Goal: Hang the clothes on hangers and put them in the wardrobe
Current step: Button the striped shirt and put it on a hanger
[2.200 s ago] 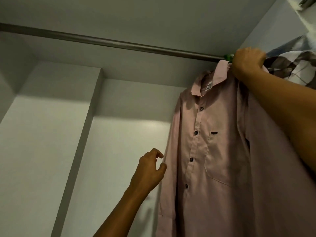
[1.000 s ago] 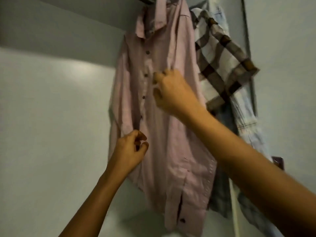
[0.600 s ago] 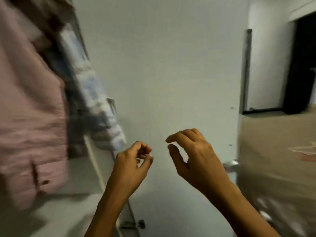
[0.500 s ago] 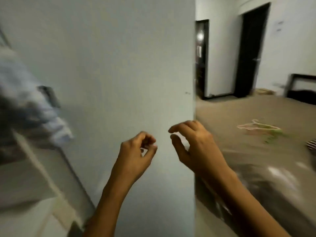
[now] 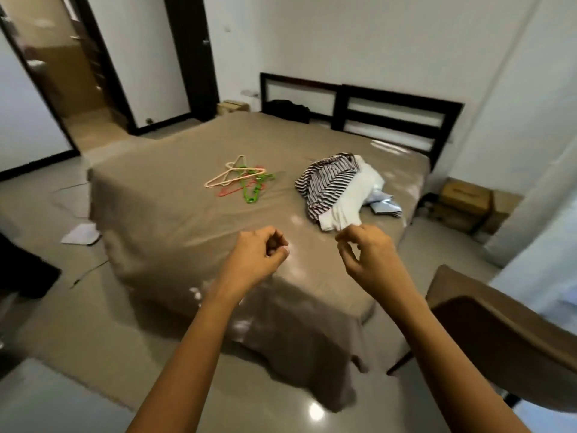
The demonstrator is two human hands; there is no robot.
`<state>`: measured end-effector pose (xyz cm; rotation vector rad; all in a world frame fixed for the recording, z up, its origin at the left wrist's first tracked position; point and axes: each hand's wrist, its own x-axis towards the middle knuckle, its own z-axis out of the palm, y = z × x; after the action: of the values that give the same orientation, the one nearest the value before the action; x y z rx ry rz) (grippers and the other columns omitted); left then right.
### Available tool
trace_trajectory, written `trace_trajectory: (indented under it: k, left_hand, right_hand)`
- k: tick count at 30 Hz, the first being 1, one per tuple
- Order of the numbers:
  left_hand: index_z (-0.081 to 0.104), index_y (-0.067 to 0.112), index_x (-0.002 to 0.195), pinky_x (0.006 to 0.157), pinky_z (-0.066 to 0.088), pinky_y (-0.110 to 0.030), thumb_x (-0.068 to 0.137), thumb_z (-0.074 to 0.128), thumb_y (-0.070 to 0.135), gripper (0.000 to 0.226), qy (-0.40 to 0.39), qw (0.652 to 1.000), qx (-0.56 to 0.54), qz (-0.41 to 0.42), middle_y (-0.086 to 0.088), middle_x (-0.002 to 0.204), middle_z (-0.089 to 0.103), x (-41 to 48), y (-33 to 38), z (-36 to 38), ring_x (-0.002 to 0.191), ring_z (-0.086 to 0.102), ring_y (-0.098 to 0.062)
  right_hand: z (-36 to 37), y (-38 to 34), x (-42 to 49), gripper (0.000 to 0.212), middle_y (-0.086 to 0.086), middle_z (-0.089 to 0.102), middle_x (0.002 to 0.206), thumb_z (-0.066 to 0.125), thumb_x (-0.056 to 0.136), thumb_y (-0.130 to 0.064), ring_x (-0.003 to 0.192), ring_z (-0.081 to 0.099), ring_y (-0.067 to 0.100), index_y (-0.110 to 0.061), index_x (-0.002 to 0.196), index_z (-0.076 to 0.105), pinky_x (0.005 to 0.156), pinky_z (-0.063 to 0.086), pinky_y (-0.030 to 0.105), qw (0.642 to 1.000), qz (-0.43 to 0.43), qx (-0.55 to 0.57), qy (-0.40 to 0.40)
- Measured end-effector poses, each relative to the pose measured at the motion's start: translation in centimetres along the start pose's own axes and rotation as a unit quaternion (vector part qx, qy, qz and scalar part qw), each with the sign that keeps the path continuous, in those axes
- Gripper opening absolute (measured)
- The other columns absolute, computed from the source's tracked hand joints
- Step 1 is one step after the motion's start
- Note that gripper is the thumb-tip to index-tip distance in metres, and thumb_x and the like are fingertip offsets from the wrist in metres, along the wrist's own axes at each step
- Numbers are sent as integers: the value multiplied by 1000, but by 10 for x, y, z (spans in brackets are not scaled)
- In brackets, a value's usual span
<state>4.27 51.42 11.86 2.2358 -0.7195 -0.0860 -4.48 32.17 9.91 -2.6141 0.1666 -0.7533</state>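
Both your arms are stretched forward, forearms up, hands level with each other over the near corner of the bed (image 5: 175, 198).
Left hand (image 5: 254, 259): fingers curled in to the thumb, a loose fist with nothing in it.
Right hand (image 5: 367, 259): fingers half bent, thumb apart from the forefinger, a narrow gap, nothing held. Its fingertips overlap the near edge of the clothes pile (image 5: 335, 189) in view; can't tell if they touch it.

Task items are both on the bed. The hangers (image 5: 239, 179) are a tangled heap mid-sheet: cream, green, red. Count unclear. The pile lies to their right, well apart: striped garment (image 5: 327, 182) on top of a white garment (image 5: 352, 201), pale blue piece (image 5: 384, 206) at the far side.

Hard to read: a dark bundle (image 5: 288, 109) against the headboard (image 5: 396, 115), could be clothing. The brown-covered seat (image 5: 499, 335) at lower right is cut by the frame edge.

Room: brown sheet hanging to a glossy tiled floor (image 5: 78, 323), white walls, open doorway (image 5: 62, 73) at far left, cardboard boxes (image 5: 465, 196) right of the bed, white paper (image 5: 81, 234) on the floor to the left.
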Motion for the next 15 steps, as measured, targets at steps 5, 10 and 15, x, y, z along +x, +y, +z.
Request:
trace_trajectory:
  k: [5, 10, 15]
  left_hand:
    - [67, 14, 90, 59, 40, -11, 84, 66, 19, 8, -74, 997, 6, 14, 6, 71, 61, 117, -28, 35, 63, 54, -3]
    - [63, 18, 85, 53, 37, -7, 85, 65, 17, 2, -127, 990, 19, 52, 9, 67, 59, 236, -72, 63, 59, 52, 1]
    - [63, 17, 85, 54, 38, -4, 84, 65, 14, 4, -195, 975, 46, 101, 12, 67, 56, 350, -107, 87, 60, 51, 2]
  right_hand:
    - [31, 72, 64, 10, 8, 67, 89, 61, 85, -12, 86, 59, 25, -9, 93, 66, 75, 41, 28, 993, 96, -46, -46]
    - [83, 128, 131, 14, 9, 68, 94, 59, 86, -13, 90, 59, 25, -8, 97, 66, 77, 46, 34, 982, 173, -67, -37]
    - [131, 169, 188, 16, 8, 69, 95, 56, 85, -11, 91, 60, 25, -7, 97, 66, 76, 46, 33, 961, 270, -59, -6]
